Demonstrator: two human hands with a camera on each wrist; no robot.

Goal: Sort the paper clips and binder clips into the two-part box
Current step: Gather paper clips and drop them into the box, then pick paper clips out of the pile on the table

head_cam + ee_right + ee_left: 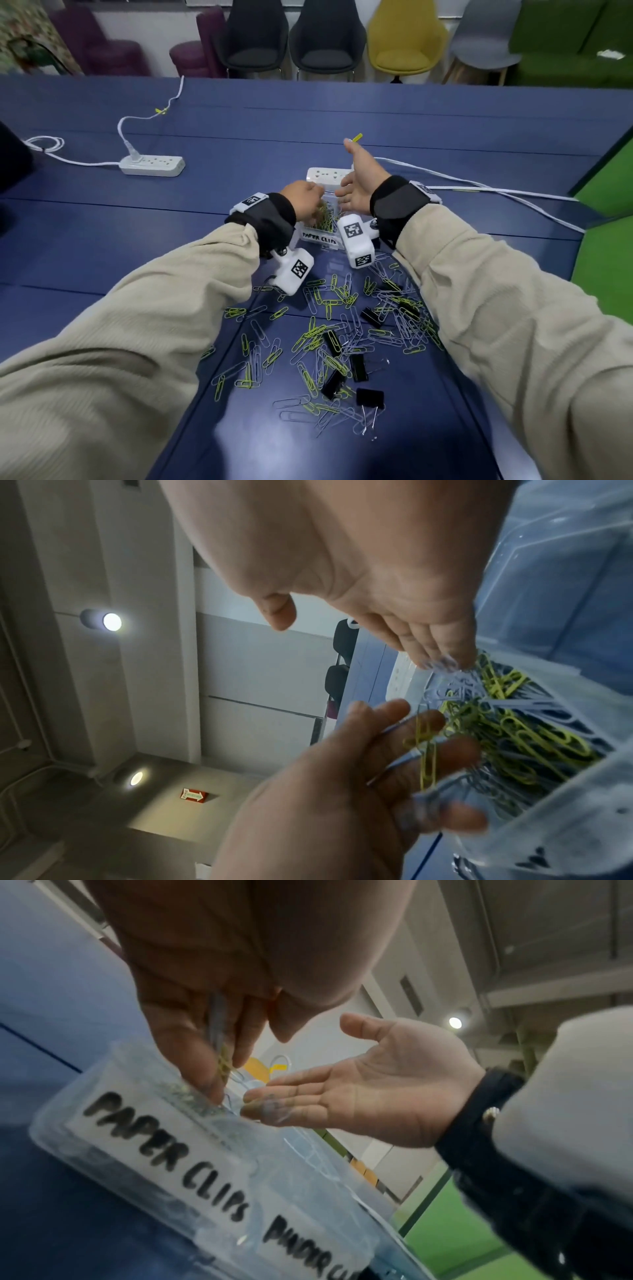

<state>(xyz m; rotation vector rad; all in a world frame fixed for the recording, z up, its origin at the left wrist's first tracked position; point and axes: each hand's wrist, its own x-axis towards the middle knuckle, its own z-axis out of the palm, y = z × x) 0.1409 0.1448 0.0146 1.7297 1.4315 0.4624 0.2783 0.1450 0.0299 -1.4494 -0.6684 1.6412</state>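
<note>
Inside, the clear box (143, 1123) labelled "PAPER CLIPS" holds yellow and silver clips (520, 731).

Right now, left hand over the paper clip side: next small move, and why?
Probably loosen the left hand fingers and drop the paper clips they pinch: they hang directly over the filled PAPER CLIPS compartment of the box, and the right hand beside it is open.

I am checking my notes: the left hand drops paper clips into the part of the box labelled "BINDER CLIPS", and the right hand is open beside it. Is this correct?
Not quite. The left hand drops the paper clips into the part labelled "PAPER CLIPS", as the left wrist view shows. The right hand is indeed open beside it.
</note>
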